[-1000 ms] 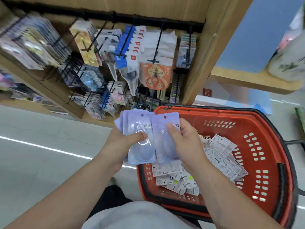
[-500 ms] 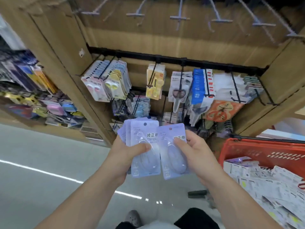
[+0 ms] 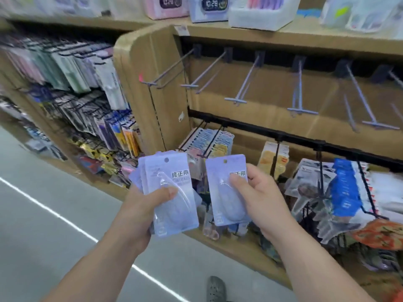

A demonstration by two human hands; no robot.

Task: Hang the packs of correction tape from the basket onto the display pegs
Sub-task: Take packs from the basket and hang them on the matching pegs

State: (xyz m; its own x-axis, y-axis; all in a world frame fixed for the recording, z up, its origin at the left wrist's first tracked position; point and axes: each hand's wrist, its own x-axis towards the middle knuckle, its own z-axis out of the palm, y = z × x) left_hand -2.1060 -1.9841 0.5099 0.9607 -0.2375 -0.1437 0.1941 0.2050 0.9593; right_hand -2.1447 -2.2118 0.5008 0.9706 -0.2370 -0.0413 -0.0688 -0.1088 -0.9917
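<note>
The left grip [image 3: 139, 205] is clamping a fanned stack of pale lilac blister-fronted correction tape packs [image 3: 174, 182], its thumb pressing across the front so none slip out. The right grip [image 3: 261, 192] is pinching one separate lilac pack [image 3: 218, 188] by its side edge, leaving the punched hole at the top free, probably for threading onto one of the bare grey metal pegs [image 3: 246, 81] jutting from the brown wooden back panel [image 3: 272, 118] above. The basket is sitting out of view.

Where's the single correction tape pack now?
Head view, right of centre: the single correction tape pack is pinched in the right hand, beside the stack in the left hand, below the empty pegs.
</note>
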